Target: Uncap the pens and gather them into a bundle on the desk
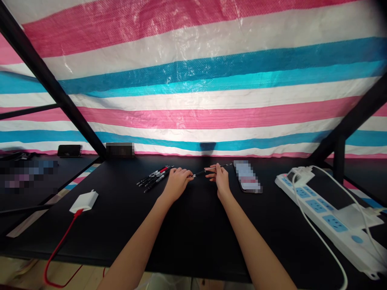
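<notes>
Between my two hands a slim black pen (199,174) is held above the black table, lying nearly level. My left hand (178,182) pinches its left end, where a clear part shows by the fingertips. Thumb and fingers of my right hand (220,179) close on the pen farther right, and a thin dark length sticks out beyond them. Whether it is one piece or separate parts I cannot tell. Just left of my left hand lies a loose bunch of several pens (155,177), mostly black, with some red.
A phone (246,176) lies right of my right hand. Farther right is a white power strip (317,209) with cables. At left sits a white charger (84,201) with a red cable (62,241). Black frame bars (60,92) and a striped sheet (193,92) stand behind the table.
</notes>
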Action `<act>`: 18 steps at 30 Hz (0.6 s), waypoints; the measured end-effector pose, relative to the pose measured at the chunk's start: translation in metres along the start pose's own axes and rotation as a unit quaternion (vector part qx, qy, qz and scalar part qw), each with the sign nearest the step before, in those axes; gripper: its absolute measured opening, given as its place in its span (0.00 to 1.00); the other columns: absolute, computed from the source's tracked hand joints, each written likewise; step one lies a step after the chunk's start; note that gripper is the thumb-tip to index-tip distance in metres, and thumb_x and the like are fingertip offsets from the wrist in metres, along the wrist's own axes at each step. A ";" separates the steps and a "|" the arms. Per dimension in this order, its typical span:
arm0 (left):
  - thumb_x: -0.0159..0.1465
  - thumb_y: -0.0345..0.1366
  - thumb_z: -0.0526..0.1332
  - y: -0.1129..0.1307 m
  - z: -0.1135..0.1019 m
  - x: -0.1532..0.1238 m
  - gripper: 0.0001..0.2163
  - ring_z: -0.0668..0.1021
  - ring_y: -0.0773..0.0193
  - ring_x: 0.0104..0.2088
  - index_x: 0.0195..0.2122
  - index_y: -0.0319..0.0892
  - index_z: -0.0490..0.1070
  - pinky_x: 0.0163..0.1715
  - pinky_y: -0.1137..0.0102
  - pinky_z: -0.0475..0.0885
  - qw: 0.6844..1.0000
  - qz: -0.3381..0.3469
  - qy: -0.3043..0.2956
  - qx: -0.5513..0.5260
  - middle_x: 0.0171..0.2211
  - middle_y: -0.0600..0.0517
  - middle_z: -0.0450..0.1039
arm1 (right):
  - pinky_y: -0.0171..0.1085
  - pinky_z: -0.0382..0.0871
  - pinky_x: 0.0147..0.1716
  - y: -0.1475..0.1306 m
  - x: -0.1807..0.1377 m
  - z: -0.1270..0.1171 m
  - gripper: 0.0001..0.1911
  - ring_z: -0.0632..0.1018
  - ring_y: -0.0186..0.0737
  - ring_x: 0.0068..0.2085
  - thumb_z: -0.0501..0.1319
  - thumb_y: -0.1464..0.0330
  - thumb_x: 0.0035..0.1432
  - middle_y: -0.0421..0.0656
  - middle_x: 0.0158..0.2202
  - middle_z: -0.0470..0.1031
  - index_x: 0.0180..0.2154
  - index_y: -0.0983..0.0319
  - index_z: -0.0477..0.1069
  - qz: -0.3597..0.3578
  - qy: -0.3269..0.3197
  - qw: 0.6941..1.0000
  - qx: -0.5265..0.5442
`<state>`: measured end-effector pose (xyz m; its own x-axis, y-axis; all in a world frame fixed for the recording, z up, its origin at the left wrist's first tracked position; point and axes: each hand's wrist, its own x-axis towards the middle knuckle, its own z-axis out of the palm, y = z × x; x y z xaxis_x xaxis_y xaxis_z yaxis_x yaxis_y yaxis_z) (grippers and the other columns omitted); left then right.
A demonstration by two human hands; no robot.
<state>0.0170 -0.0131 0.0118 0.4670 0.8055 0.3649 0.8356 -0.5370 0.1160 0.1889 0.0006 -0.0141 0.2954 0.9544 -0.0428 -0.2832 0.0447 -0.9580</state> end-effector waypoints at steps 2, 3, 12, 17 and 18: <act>0.63 0.38 0.49 -0.001 0.000 0.000 0.09 0.68 0.64 0.37 0.36 0.45 0.67 0.42 0.66 0.54 1.000 -0.002 0.003 -0.003 0.34 0.54 0.72 | 0.27 0.60 0.13 -0.002 0.000 0.000 0.15 0.74 0.32 0.19 0.49 0.59 0.56 0.48 0.30 0.77 0.29 0.64 0.64 -0.011 0.010 1.000 0.006; 0.63 0.37 0.49 -0.001 0.000 0.000 0.09 0.68 0.64 0.37 0.36 0.45 0.67 0.42 0.66 0.54 1.000 -0.002 0.005 -0.004 0.34 0.54 0.72 | 0.27 0.60 0.13 -0.003 -0.001 0.000 0.15 0.74 0.32 0.19 0.50 0.59 0.56 0.48 0.30 0.77 0.29 0.64 0.64 -0.014 0.015 1.000 0.009; 0.63 0.37 0.49 -0.002 0.002 0.000 0.09 0.68 0.63 0.37 0.36 0.45 0.67 0.42 0.66 0.54 1.000 0.013 0.001 -0.012 0.34 0.53 0.72 | 0.26 0.59 0.12 -0.002 -0.003 0.001 0.13 0.73 0.31 0.17 0.50 0.61 0.56 0.45 0.28 0.77 0.28 0.63 0.64 -0.009 0.015 1.000 0.012; 0.63 0.37 0.48 -0.002 0.001 0.000 0.10 0.68 0.63 0.37 0.36 0.44 0.68 0.42 0.65 0.54 1.000 0.013 0.009 -0.017 0.34 0.53 0.72 | 0.26 0.58 0.12 -0.002 -0.003 0.001 0.13 0.72 0.30 0.17 0.50 0.61 0.56 0.45 0.26 0.77 0.27 0.63 0.63 -0.014 0.018 1.000 0.021; 0.63 0.37 0.48 -0.003 0.000 0.000 0.10 0.68 0.63 0.37 0.36 0.45 0.68 0.42 0.65 0.54 1.000 0.012 0.010 -0.017 0.33 0.53 0.72 | 0.26 0.58 0.12 -0.002 -0.003 0.001 0.13 0.72 0.30 0.17 0.50 0.61 0.56 0.45 0.26 0.77 0.27 0.63 0.63 -0.015 0.017 1.000 0.020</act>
<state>0.0150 -0.0115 0.0114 0.4805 0.7876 0.3857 0.8142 -0.5641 0.1375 0.1873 -0.0023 -0.0113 0.3350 0.9419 -0.0244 -0.3097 0.0856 -0.9470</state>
